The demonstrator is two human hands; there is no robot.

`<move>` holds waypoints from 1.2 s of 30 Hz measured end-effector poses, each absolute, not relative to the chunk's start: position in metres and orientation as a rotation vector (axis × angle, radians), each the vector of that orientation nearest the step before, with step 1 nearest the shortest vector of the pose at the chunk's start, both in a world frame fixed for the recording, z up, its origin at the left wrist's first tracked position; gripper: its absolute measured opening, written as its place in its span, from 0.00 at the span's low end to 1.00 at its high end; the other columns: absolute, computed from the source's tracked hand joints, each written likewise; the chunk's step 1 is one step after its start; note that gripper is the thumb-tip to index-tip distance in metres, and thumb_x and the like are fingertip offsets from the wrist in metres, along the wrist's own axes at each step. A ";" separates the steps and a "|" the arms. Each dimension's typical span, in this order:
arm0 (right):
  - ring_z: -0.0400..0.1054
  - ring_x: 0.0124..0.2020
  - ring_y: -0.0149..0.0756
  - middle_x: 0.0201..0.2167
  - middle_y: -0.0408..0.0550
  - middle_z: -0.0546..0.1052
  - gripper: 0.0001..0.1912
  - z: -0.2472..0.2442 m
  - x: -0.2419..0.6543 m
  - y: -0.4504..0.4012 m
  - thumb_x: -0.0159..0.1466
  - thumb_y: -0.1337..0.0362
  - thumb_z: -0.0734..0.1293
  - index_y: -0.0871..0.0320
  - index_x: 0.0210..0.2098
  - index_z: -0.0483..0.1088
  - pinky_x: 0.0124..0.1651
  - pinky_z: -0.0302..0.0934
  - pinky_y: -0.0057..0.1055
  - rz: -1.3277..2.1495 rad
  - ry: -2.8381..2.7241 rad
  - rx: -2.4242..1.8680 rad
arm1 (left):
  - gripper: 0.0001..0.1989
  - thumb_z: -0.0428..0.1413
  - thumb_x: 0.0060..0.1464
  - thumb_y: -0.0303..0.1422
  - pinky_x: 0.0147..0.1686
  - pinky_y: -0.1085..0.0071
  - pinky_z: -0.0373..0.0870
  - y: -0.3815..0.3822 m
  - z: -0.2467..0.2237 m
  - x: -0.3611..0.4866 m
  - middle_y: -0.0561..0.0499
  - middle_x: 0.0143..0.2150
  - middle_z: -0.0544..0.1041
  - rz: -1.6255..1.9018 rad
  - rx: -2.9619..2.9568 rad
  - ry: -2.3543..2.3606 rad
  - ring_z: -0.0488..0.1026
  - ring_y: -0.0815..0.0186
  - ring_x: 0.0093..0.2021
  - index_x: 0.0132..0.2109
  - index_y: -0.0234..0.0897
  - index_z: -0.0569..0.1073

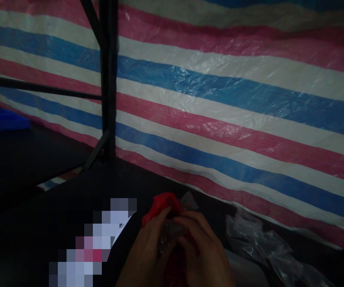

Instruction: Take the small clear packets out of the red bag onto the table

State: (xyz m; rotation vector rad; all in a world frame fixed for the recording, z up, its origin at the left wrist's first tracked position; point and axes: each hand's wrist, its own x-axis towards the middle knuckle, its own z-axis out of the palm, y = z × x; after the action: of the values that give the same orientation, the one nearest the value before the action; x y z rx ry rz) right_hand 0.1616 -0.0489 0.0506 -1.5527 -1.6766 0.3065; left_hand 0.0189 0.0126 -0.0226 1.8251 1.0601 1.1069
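A red plastic bag (165,202) is between my two hands at the bottom middle of the view, its crumpled top edge standing up beyond the fingers. My left hand (146,243) is closed on the bag's left side. From the right, my right hand (206,243) curls its fingers over the bag's other side. Something clear and shiny shows dimly in the gap between the hands; I cannot make out what it is. Dark red also shows lower down, below the fingers. Just behind the red bag lies a small clear plastic bag (189,200).
Several clear plastic bags (249,235) lie at the right on the dark tabletop (124,179). A lit, pixel-blurred screen (82,255) is at the lower left. A dark metal post (109,79) stands before a striped tarp (234,127). A blue object (2,119) sits far left.
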 end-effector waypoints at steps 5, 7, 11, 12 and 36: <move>0.79 0.55 0.40 0.57 0.45 0.80 0.28 0.044 0.170 -0.049 0.64 0.77 0.63 0.44 0.54 0.80 0.59 0.73 0.34 0.322 -1.670 -1.655 | 0.29 0.55 0.62 0.36 0.64 0.44 0.75 0.011 -0.020 0.020 0.41 0.69 0.76 1.111 1.904 1.112 0.74 0.46 0.68 0.69 0.47 0.72; 0.78 0.55 0.42 0.58 0.47 0.79 0.26 0.043 0.174 -0.049 0.65 0.75 0.64 0.44 0.56 0.79 0.60 0.73 0.36 0.293 -1.655 -1.680 | 0.29 0.57 0.62 0.36 0.62 0.43 0.75 0.007 -0.016 0.022 0.42 0.68 0.77 1.130 1.937 1.162 0.74 0.45 0.67 0.69 0.50 0.72; 0.78 0.56 0.42 0.56 0.49 0.80 0.22 0.047 0.179 -0.050 0.66 0.71 0.64 0.47 0.54 0.79 0.59 0.73 0.36 0.245 -1.600 -1.678 | 0.30 0.56 0.60 0.34 0.60 0.46 0.75 -0.003 -0.009 0.025 0.44 0.66 0.78 1.262 1.908 1.155 0.77 0.47 0.62 0.69 0.51 0.71; 0.78 0.56 0.42 0.56 0.49 0.80 0.21 0.049 0.179 -0.050 0.67 0.70 0.63 0.47 0.54 0.79 0.58 0.73 0.36 0.252 -1.597 -1.675 | 0.30 0.56 0.60 0.34 0.62 0.46 0.74 -0.005 -0.007 0.025 0.44 0.66 0.78 1.283 1.872 1.135 0.77 0.47 0.63 0.69 0.51 0.70; 0.72 0.60 0.52 0.52 0.45 0.85 0.27 0.033 0.138 -0.028 0.58 0.79 0.65 0.46 0.48 0.82 0.67 0.52 0.51 0.542 -1.546 -2.011 | 0.43 0.53 0.56 0.66 0.53 0.45 0.79 0.009 0.008 0.001 0.38 0.59 0.78 1.198 1.160 1.374 0.80 0.43 0.56 0.68 0.43 0.63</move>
State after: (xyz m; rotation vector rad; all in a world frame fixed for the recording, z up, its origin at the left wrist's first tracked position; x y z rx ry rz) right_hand 0.1381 -0.0283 0.0332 -2.0113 -1.5455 0.5417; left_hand 0.0008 0.0087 0.0083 1.1599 1.3737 1.1979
